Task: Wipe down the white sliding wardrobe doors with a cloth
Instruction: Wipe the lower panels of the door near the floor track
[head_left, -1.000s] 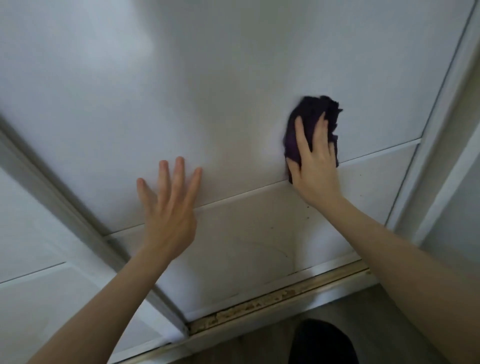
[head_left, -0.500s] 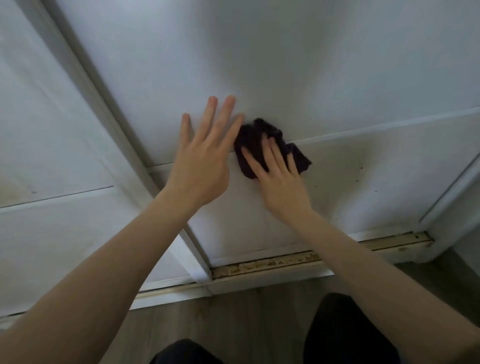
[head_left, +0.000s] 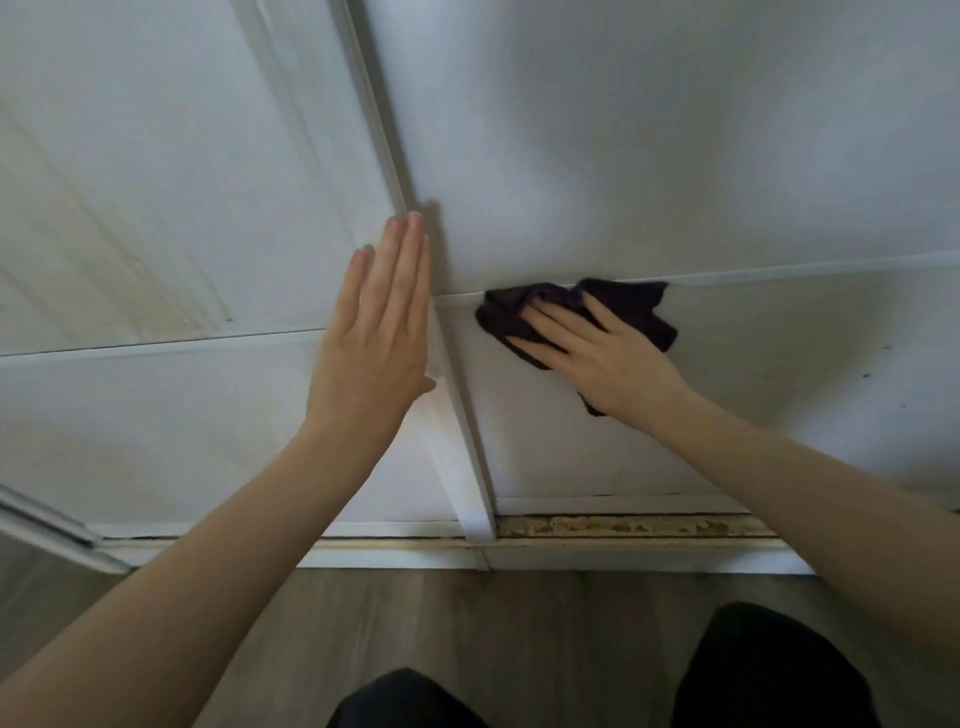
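Head view: the left door (head_left: 156, 208) is showing faint yellowish streaks at 9 o'clock from the left hand (head_left: 371, 338). That hand is lying flat at the door's right edge, its fingers (head_left: 402, 260) straight and pressed together, holding nothing, pointing to 12 o'clock. The stile (head_left: 460, 426) is running between the hands. At 3 o'clock from the left hand, the cloth (head_left: 641, 306), dark purple and bunched, is sitting on the right door (head_left: 675, 130) along its horizontal seam. The right hand (head_left: 602, 358) is pressing it to the panel, fingers spread and nearly straight, pointing to 10 o'clock. At 6 o'clock from the cloth, the track (head_left: 623, 526) is showing grime.
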